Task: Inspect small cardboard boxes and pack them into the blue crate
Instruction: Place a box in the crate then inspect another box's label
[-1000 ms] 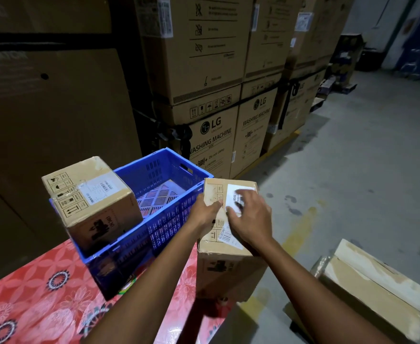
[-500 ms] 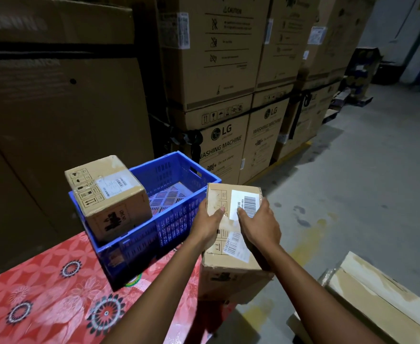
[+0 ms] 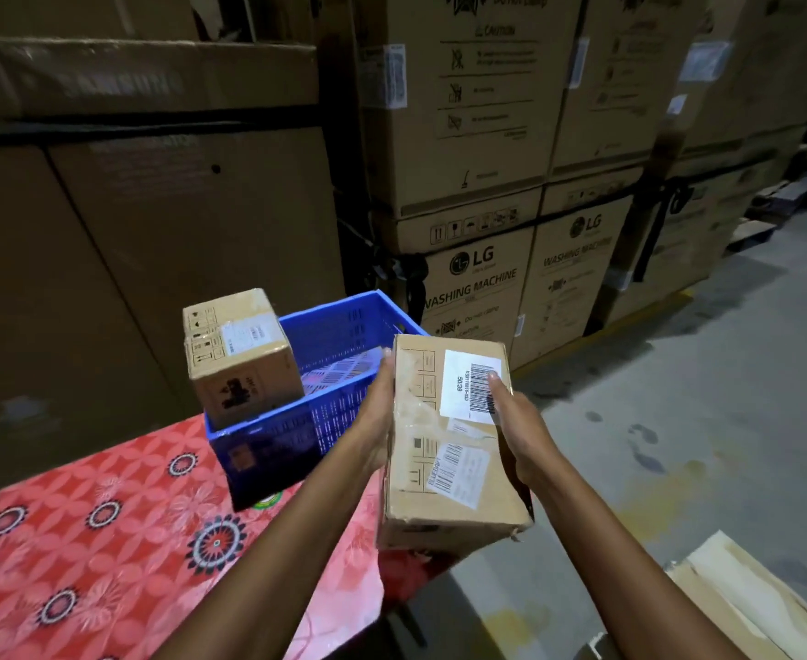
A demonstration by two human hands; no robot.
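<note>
Head view: left hand (image 3: 377, 423) and right hand (image 3: 516, 428) grip opposite sides of a brown rectangular cardboard box (image 3: 444, 450) bearing white barcode labels, held just right of the blue perforated plastic crate (image 3: 339, 326). A second, smaller brown cardboard box (image 3: 239, 357) sits in the crate's left corner, on a red floral tablecloth (image 3: 106, 540).

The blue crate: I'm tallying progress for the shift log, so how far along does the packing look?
Early. One small box already stands in the near-left corner of the blue crate; the rest of its slatted floor shows bare. In hand: the left hand and right hand hold a second box, label side up, beside the crate, apparently under inspection. Left: placing it in the crate. Whether more boxes wait cannot be told.
</note>
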